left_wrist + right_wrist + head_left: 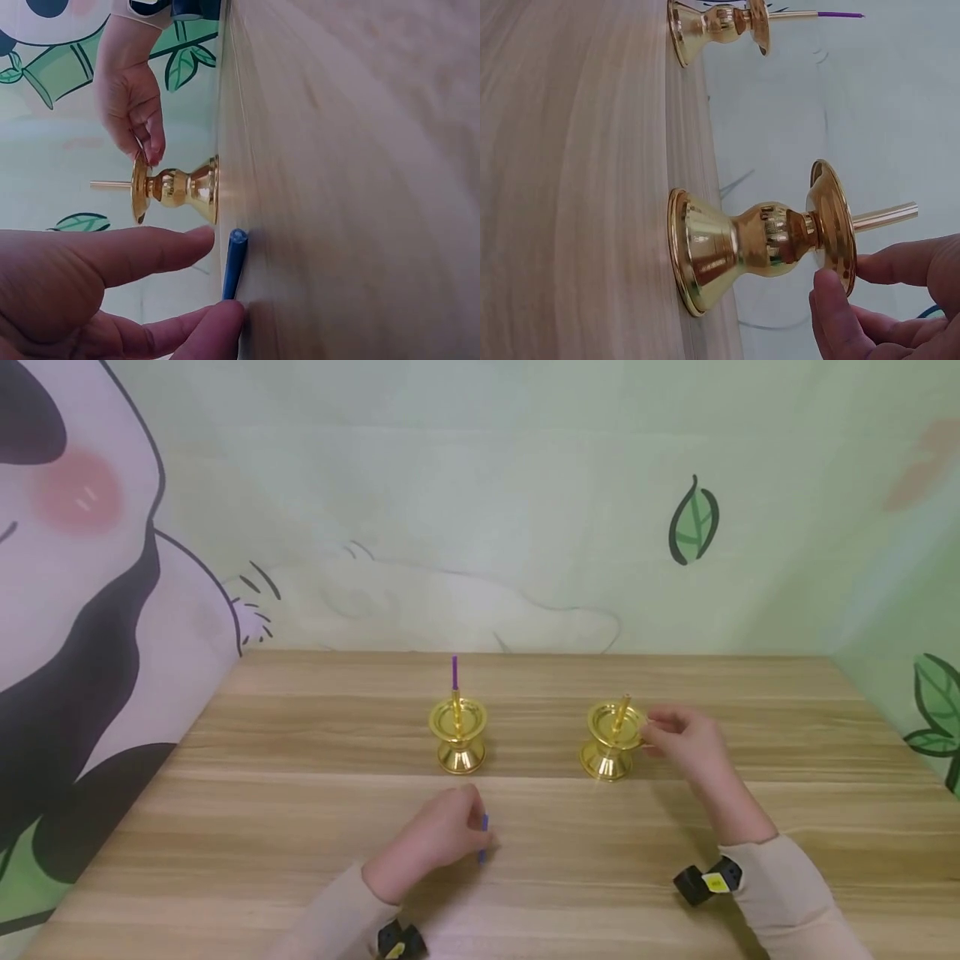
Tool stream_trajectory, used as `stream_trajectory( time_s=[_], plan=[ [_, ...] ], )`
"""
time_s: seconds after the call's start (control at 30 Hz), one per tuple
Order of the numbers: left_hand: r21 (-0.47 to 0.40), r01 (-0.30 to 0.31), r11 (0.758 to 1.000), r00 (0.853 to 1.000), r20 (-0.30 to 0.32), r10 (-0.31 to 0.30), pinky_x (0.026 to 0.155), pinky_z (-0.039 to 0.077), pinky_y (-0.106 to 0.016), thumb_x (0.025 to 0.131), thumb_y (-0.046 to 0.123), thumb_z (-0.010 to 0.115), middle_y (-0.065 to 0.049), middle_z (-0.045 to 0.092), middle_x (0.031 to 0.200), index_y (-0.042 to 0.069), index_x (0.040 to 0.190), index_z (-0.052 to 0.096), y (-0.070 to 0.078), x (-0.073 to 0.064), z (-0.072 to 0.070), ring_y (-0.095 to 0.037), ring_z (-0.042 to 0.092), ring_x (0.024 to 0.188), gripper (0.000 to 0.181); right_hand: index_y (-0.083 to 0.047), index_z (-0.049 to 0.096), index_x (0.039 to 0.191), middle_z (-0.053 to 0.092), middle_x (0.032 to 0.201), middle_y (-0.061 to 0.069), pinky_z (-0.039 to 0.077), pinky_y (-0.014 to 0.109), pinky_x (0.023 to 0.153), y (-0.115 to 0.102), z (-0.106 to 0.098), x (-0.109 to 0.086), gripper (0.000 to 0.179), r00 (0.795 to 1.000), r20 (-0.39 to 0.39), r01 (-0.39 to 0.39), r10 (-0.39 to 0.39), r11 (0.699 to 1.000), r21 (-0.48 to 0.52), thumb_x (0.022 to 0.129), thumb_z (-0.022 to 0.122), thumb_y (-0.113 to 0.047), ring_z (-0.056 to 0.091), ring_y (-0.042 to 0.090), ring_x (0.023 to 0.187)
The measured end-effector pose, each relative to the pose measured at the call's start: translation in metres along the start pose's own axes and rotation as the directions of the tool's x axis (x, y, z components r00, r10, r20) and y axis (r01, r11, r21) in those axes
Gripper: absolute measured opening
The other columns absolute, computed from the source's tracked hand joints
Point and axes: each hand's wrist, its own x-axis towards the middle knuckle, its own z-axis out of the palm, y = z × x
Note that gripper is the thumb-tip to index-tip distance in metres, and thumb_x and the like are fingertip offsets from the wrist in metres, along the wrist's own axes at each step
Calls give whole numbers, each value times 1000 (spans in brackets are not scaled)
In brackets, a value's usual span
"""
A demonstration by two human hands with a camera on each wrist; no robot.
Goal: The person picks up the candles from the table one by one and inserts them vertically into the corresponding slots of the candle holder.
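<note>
Two gold candle holders stand upright on a wooden table (pixel 315 743). My right hand (pixel 690 743) pinches the saucer rim of the right candle holder (pixel 776 240) between thumb and fingers; a bare gold tube rises from that saucer. From the tube of the left candle holder (pixel 460 752) a thin purple stick (pixel 454 673) stands up. Low over the table, my left hand (pixel 442 827) is at a short blue stick (pixel 235 262) that lies on the wood. One fingertip touches its near end, while the other extended finger stays apart from it in the left wrist view.
Behind the table hangs a pale green backdrop (pixel 420 502) with a painted panda (pixel 180 602) and leaves. Black wrist cameras sit at the right cuff (pixel 780 877) and left cuff (pixel 337 902).
</note>
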Motion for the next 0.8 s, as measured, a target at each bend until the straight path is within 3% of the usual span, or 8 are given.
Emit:
stream_trajectory(
  time_s=[0.17,0.4,0.8],
  plan=[
    [18,-31,999,999,-9,31,61,47,-28,75,10,76,-6,56,76,-1,87,56,0,1,2,-17,49,69,26,20,40,130,48,127,38,57,19,76,4,-2,2,47,998,58,-38,33,996,86,95,53,-9,65,2,75],
    [66,-88,994,995,-45,91,57,43,-26,73,0,71,-5,53,72,1,81,55,-2,2,5,-16,48,67,18,23,34,132,47,125,35,56,17,75,7,-3,5,49,993,98,-89,69,971,222,93,51,-1,64,-1,71],
    [185,-51,981,997,-50,61,52,44,-29,68,-2,67,-4,57,71,4,76,58,0,-1,5,-16,49,62,13,22,36,131,58,110,20,56,18,78,7,-5,7,48,990,112,-112,88,967,227,93,53,-1,64,-1,73]
  ],
)
